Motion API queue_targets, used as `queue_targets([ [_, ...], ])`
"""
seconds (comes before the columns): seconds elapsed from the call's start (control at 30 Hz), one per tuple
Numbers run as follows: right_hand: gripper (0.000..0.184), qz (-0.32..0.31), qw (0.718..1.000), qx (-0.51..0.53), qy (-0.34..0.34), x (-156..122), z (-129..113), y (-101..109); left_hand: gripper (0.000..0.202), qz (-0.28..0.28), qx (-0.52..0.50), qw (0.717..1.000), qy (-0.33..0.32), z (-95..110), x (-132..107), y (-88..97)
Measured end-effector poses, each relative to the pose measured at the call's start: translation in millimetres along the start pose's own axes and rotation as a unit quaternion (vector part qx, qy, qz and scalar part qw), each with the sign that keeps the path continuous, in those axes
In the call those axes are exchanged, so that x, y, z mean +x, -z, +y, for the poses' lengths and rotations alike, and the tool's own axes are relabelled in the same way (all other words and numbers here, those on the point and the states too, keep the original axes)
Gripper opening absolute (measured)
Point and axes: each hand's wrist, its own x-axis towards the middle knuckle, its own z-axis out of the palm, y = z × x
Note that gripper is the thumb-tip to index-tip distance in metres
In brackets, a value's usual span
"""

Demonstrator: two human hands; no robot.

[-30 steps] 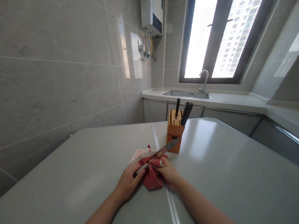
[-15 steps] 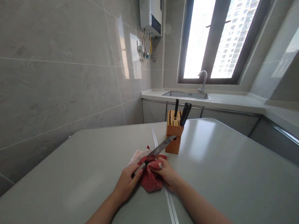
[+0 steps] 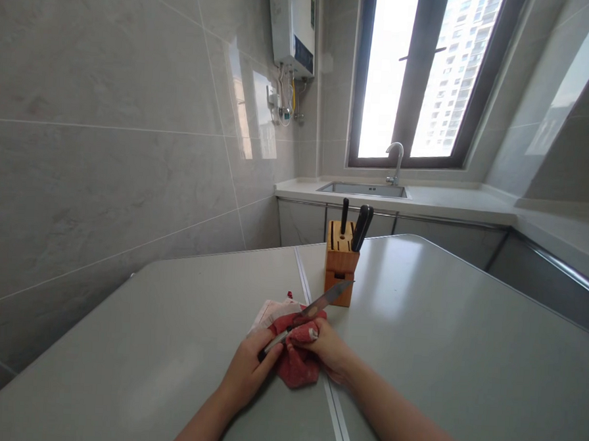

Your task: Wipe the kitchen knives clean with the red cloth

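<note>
My left hand (image 3: pixel 247 371) is closed round the dark handle of a kitchen knife (image 3: pixel 327 297), whose blade points up and to the right toward a wooden knife block (image 3: pixel 339 267). My right hand (image 3: pixel 328 348) pinches a red cloth (image 3: pixel 294 364) around the base of the blade, close to the handle. The cloth bunches on the grey table (image 3: pixel 169 345) under both hands, with a pale part spread to the left. Three dark-handled knives stand in the block, just beyond the blade tip.
A metal seam (image 3: pixel 336 413) runs down the table between my arms. A tiled wall stands to the left. Behind the table are a counter with a sink (image 3: pixel 362 189) and tap (image 3: pixel 394 161), a window, and a water heater (image 3: pixel 291 23) on the wall.
The blade tip rose, then dropped again and sits lower against the block. My right hand with the cloth has slid slightly back along the blade toward the handle.
</note>
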Motion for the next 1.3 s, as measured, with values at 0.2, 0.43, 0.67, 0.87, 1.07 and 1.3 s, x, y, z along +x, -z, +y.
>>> queue_targets([
  [0.2, 0.036, 0.001, 0.999, 0.033, -0.015, -0.6, -4.4, -2.4, 0.023, -0.005, 0.001, 1.000, -0.008, 0.9, 0.8, 0.4],
  [0.43, 0.032, -0.016, 0.999, 0.029, 0.005, 0.2, -5.0, -1.3, 0.023, -0.001, 0.012, 1.000, -0.002, -1.3, -0.3, 0.4],
  [0.67, 0.029, -0.013, 0.999, 0.036, 0.014, -0.4, -7.5, -3.8, 0.021, 0.013, 0.017, 1.000, -0.001, -3.3, -1.7, -0.1],
  [0.87, 0.029, -0.014, 0.999, 0.036, 0.008, 1.2, -4.1, -2.0, 0.025, 0.016, 0.002, 1.000, -0.001, -3.9, -2.2, 0.1],
  [1.07, 0.030, -0.008, 0.999, 0.045, 0.019, 2.4, -0.6, 0.8, 0.028, 0.030, 0.001, 1.000, 0.009, -4.4, -2.7, 0.9],
  [1.3, 0.033, -0.008, 0.999, 0.018, 0.030, 1.5, -3.4, -0.3, 0.029, 0.076, 0.014, 0.997, 0.025, -8.4, -2.0, 1.4],
])
